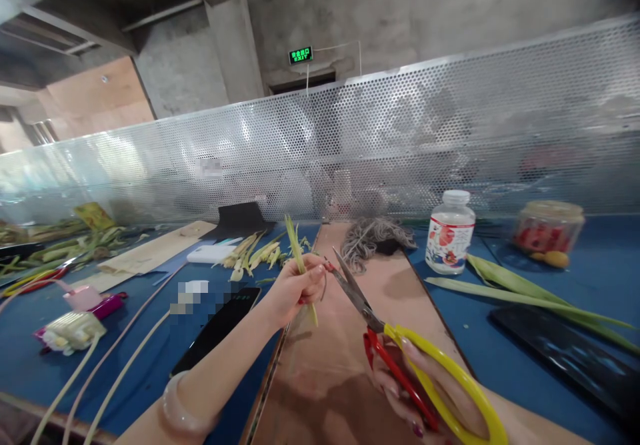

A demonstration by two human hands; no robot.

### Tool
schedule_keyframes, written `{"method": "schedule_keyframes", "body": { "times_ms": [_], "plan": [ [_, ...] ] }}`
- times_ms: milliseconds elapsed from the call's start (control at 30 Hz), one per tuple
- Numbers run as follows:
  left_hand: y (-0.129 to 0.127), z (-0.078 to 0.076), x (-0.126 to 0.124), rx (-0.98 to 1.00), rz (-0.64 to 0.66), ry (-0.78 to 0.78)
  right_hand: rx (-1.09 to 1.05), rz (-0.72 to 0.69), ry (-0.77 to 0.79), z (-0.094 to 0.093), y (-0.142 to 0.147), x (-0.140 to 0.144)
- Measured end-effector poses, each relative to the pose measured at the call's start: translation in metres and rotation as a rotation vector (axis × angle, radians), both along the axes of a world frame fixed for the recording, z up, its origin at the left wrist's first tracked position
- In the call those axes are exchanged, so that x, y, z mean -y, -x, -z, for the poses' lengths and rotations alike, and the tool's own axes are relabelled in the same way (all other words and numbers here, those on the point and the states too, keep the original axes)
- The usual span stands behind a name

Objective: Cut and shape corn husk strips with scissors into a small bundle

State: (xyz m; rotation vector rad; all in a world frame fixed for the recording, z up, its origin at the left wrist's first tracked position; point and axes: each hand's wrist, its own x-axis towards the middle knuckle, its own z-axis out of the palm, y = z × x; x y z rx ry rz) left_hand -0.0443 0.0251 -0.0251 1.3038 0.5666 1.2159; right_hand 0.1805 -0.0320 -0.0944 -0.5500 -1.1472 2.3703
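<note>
The left hand (295, 288) pinches a green leaf strip (300, 265) upright above the brown board (325, 365), and the right hand (420, 391), closed through the handles, should hold the scissors (400, 345) steady with blades meeting the strip squarely.

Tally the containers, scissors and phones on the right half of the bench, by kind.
Bottle: 1
Jar: 1
Scissors, in the right hand: 1
Phone: 1
Total: 4
</note>
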Motion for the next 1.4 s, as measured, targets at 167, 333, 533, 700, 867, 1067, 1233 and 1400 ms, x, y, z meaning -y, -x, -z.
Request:
{"method": "schedule_keyframes", "body": {
  "times_ms": [167,333,533,700,867,1067,1233,1400],
  "plan": [
    [0.002,0.002,0.0,-0.079,0.009,-0.015,-0.002,0.072,-0.003,-0.002,-0.002,-0.001],
    [0.0,0.003,0.0,-0.129,0.014,-0.01,-0.007,0.076,-0.09,-0.002,-0.005,-0.003],
    [-0.002,0.0,0.004,-0.193,0.018,0.015,0.032,0.068,-0.142,-0.01,-0.007,-0.002],
    [-0.004,0.002,0.005,-0.232,0.019,0.009,-0.003,0.044,-0.16,-0.009,-0.005,-0.005],
    [-0.01,0.003,0.007,-0.213,0.058,0.057,-0.08,0.077,-0.176,-0.003,-0.006,-0.008],
    [-0.015,0.0,0.013,-0.216,0.048,0.099,-0.09,0.066,-0.188,-0.005,-0.005,-0.007],
    [-0.021,0.002,0.017,-0.167,0.122,0.076,-0.125,0.055,-0.234,-0.006,-0.005,-0.008],
    [-0.023,0.003,0.02,-0.182,0.126,0.061,-0.145,0.096,-0.224,-0.001,-0.009,-0.009]
  ]
}}
